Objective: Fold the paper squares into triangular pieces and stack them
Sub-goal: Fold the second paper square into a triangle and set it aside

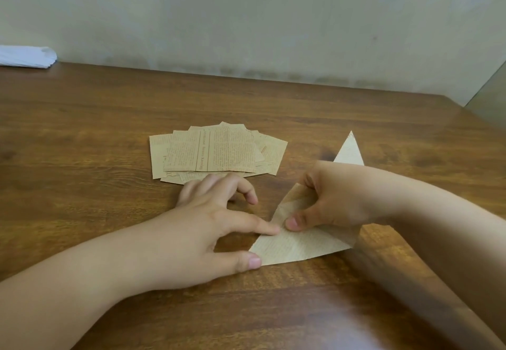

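Wooden table (95, 130) first, the loose fan of printed paper squares (216, 151) lying just beyond the hands. Nearer, the folded paper triangle (298, 245) lies flat, long edge running left to right. Left hand (216, 229) presses its left corner with straight forefinger and thumb; right hand (336, 199), the closer one, pinches the raised flap above.

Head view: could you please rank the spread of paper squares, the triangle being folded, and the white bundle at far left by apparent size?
1. spread of paper squares
2. triangle being folded, partly hidden by the hands and nearer the camera, so unsure
3. white bundle, cut by the frame edge
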Tool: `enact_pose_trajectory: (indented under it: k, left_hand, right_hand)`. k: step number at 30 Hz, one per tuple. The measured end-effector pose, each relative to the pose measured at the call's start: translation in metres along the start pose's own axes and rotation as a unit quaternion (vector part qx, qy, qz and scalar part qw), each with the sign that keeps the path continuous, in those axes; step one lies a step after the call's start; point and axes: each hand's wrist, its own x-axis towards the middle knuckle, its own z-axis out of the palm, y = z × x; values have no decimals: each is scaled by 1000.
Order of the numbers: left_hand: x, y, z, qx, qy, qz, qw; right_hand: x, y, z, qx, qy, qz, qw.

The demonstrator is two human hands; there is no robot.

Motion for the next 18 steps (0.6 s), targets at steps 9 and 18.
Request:
enact_pose_trajectory:
  k: [9, 18]
  left_hand:
    - [1, 3, 0, 12, -6, -45, 999]
    - [0, 4, 1, 38, 21, -48, 998]
  right_hand:
    - [-2, -8, 11, -77, 87, 25, 993]
    - [-9, 8, 23, -1, 190, 10, 982]
